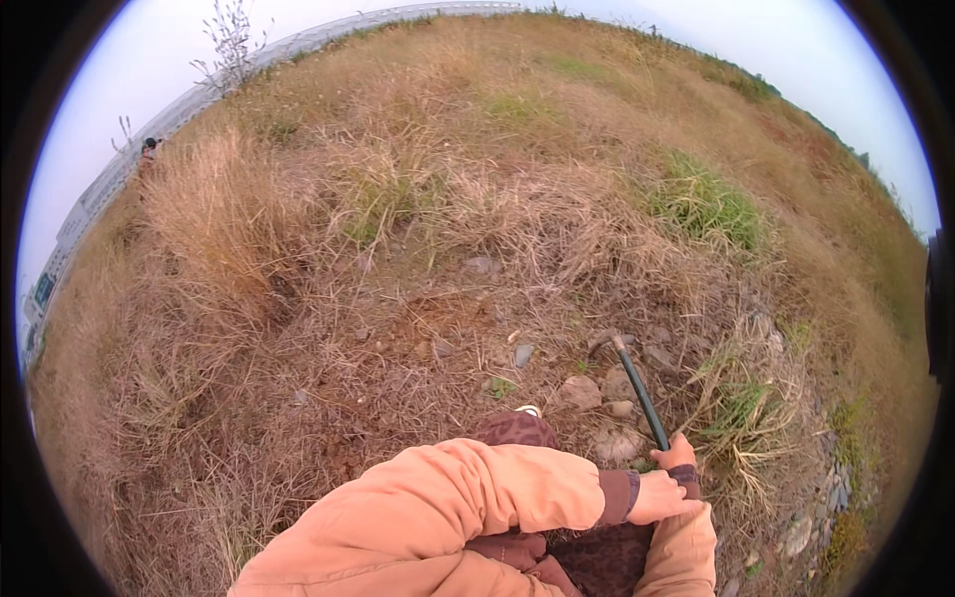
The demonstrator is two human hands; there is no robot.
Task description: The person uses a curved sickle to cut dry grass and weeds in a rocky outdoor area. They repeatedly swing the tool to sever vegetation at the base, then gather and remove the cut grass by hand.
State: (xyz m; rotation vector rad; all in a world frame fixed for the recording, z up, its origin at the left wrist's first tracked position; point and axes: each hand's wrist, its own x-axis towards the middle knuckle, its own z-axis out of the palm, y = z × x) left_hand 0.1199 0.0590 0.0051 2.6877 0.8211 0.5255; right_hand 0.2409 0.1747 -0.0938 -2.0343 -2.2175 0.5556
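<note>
My right hand (676, 453) is closed round the lower end of a hammer (642, 396) with a long dark green handle. The hammer slants up and to the left, its narrow metal head close over the stony soil. Reaching across my body, my left hand (661, 497) grips the peach sleeve (686, 537) of my right arm just below the dark cuff. Several stones lie about the hammer, among them a pinkish stone (580, 392) left of the handle and a pale stone (619, 443) near my right hand. Whether the head touches the ground I cannot tell.
A small bluish stone (523, 355) lies on the bare soil ahead. Green grass tufts (741, 413) grow to the right, and tall dry grass (224, 224) stands on the left. Another person (149, 157) is far off at the left. A stony strip (799, 535) runs along the lower right.
</note>
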